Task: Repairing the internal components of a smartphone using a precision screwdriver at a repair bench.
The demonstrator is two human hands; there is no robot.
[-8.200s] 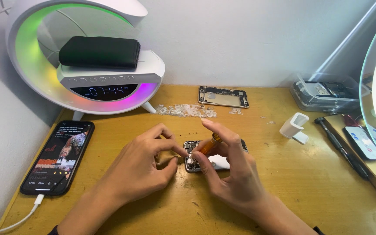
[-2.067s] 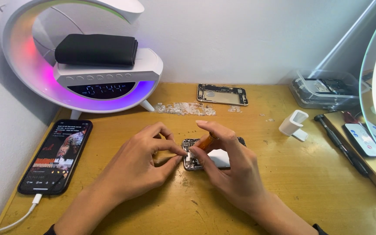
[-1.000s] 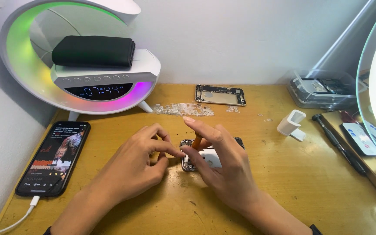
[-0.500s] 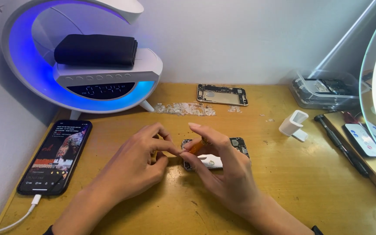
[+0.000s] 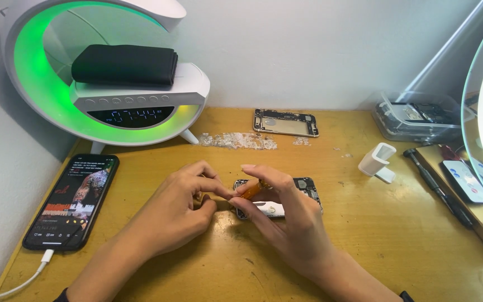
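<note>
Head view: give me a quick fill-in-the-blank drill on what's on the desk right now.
1. The lamp behind the hands glows ____.
2. The phone with the lit screen lies on the person's ____ side.
3. The right hand pinches a small ____-coloured piece over the opened phone.
4. The left hand rests on the ____ desk.

Missing words: green; left; orange; wooden

We find the opened phone (image 5: 303,187) at the middle of the desk (image 5: 398,246), under both hands. A second phone (image 5: 72,200) lies at near left, its cable (image 5: 23,279) running nearer still. Far left stands the ring lamp (image 5: 104,72), a folded case (image 5: 124,64) on its shelf. A bare phone frame (image 5: 285,122) lies far centre; screwdrivers (image 5: 437,187) and a parts tray (image 5: 417,114) lie right.
</note>
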